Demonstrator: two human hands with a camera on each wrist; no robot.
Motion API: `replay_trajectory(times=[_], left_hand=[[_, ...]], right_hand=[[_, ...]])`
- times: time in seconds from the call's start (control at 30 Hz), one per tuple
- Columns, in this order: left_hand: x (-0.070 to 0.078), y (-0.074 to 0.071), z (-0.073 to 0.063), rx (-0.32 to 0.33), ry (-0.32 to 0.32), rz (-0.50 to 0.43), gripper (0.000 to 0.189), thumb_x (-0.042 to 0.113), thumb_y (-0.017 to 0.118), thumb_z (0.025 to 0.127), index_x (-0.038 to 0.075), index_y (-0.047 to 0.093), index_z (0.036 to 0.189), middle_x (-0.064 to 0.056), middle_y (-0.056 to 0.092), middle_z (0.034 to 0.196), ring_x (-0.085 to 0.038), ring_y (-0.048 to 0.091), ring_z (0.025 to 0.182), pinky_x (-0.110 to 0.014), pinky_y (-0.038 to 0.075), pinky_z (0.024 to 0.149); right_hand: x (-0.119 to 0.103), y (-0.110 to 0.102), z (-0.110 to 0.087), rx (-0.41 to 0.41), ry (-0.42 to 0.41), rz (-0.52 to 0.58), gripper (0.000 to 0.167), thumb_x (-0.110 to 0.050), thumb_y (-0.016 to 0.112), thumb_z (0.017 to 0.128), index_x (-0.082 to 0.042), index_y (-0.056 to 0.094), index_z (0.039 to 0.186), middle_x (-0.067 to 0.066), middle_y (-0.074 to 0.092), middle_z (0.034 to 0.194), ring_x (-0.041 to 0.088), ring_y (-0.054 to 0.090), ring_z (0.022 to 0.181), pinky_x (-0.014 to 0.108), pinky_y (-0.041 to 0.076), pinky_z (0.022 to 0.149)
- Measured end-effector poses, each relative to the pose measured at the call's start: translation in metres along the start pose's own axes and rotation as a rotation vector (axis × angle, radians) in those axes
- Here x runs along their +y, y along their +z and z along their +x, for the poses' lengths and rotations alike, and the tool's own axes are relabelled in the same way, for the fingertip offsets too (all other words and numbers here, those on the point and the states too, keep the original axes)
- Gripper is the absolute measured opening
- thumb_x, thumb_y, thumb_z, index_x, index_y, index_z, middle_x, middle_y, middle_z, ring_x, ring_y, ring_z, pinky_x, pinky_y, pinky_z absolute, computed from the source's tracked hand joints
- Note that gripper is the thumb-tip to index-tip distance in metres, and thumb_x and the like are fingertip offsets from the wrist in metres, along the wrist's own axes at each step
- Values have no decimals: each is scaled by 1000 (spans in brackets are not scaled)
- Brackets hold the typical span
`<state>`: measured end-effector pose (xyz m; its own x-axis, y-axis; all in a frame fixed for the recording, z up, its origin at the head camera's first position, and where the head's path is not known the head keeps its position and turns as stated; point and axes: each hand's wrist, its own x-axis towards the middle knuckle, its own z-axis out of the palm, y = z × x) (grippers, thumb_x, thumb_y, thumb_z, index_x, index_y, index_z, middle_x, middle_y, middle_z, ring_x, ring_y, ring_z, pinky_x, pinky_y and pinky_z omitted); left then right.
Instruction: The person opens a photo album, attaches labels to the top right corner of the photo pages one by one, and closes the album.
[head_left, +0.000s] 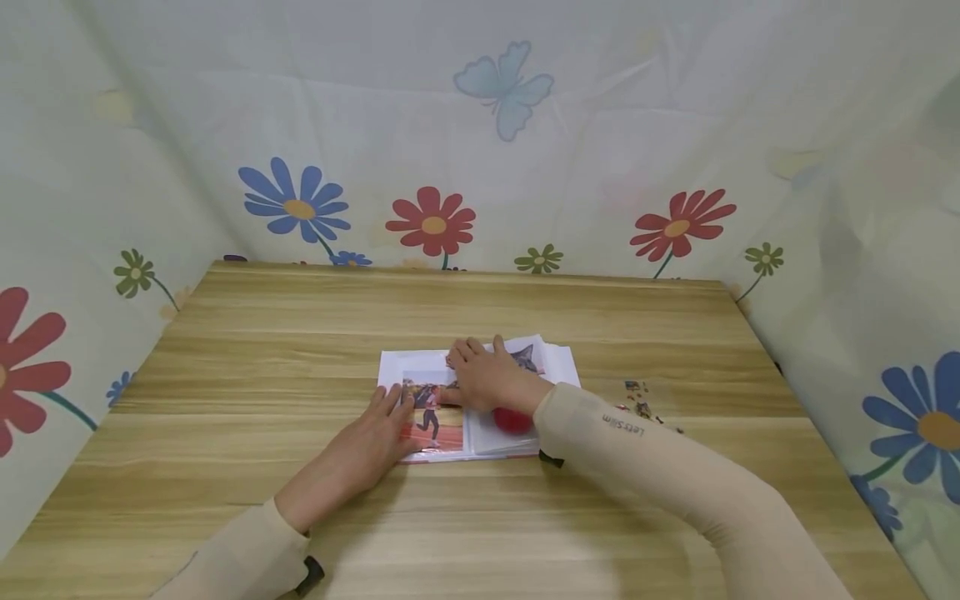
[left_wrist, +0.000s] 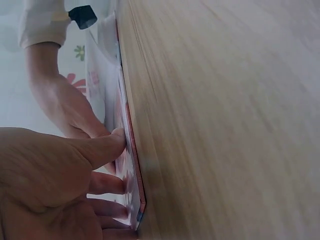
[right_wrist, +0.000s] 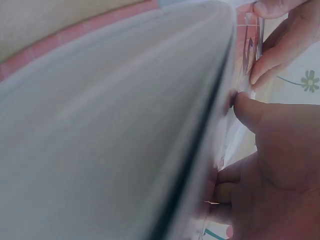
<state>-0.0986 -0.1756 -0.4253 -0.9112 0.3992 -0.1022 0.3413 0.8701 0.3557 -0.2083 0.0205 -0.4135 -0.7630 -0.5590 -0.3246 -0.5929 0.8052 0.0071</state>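
Note:
A photo album [head_left: 392, 363] with clear sleeves lies spread on the table. Its left page holds a photo of a runner [head_left: 448, 437] on a red track. On the right page a grey cat picture [head_left: 527, 358] and a red round patch [head_left: 513, 421] show past the arm. My left hand [head_left: 378, 433] rests on the left page's outer side, fingers extended. Across the middle of the album, my right hand [head_left: 487, 379] presses down with spread fingers, its thumb toward the runner photo. In the right wrist view, a raised, curved page [right_wrist: 110, 115] fills much of the picture.
Right of the album, several small colourful pieces [head_left: 641, 408] lie on the table, partly behind the right sleeve [head_left: 637, 442]. The wooden table [head_left: 315, 308] meets a flower-printed curtain [head_left: 360, 125] at its back and sides.

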Motion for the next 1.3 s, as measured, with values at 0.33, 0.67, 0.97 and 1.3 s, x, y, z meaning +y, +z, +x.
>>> replay_trajectory(times=[0.33,0.67,0.97,1.3], left_hand=[[2,-3,0,2,-2,3,61,23,65,103,-15,45,146,-40,29,157,-58,26,145,-63,34,113],[2,-1,0,-7,0,4,63,25,64,104,-15,43,148,-39,28,157,-58,25,145,-63,35,112],[1,-1,0,-5,-8,-39,63,24,65,103,-14,43,149,-39,27,158,-59,22,146,-63,32,114],[2,-2,0,3,-5,-25,62,22,66,103,-14,43,148,-39,29,158,-58,24,146,-62,33,114]], right_hand=[[10,-4,2,-20,-21,106,85,-61,50,103,-5,26,163,12,20,171,28,16,157,66,12,121],[11,-5,-19,87,-58,163,73,-47,53,106,-4,32,161,15,26,168,30,20,156,64,15,122],[-12,11,-35,46,-30,89,77,-57,41,107,-3,31,161,13,23,169,32,16,157,65,10,122],[-19,9,-35,42,4,47,78,-56,40,108,1,31,160,16,22,169,34,16,156,65,11,122]])
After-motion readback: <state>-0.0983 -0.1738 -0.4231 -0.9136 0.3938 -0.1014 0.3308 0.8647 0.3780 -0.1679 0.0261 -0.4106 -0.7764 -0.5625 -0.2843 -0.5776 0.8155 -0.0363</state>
